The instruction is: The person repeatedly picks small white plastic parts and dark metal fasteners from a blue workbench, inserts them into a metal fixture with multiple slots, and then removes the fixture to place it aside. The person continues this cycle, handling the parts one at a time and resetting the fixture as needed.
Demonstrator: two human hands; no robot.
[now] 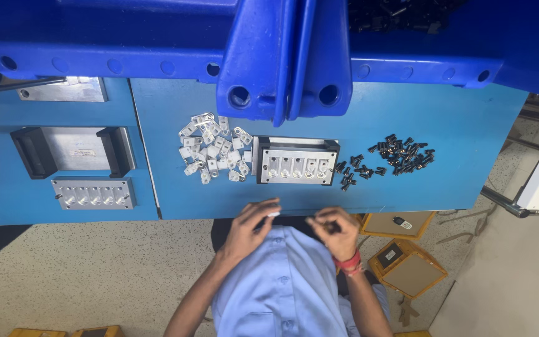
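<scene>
Nearest the camera, the person's light blue shirt filled the lower middle of the view, with both hands raised just above it at the near edge of the blue table. The left hand had its fingers curled, thumb and forefinger pinching a small white piece that jutted out toward the right hand; its long axis ran roughly left to right, though its exact shape was too small to tell. The right hand, with a red band at the wrist, was closed with fingertips pressed together around something small and dark that I could not make out. The two hands were near each other but apart, a gap lying between them.

Just beyond the hands, a strip of bare table edge lay open. Farther in stood a metal jig with a row of sockets running left to right, framed in black. Touching its left side was a heap of white metal brackets; to its right, slightly apart, lay a scatter of small black screws. Open blue surface stretched past the screws to the right.

Across a seam to the left sat a second socketed block and, behind it, a plate with black end blocks. Farthest off, blue plastic crates overhung the table's far edge.
</scene>
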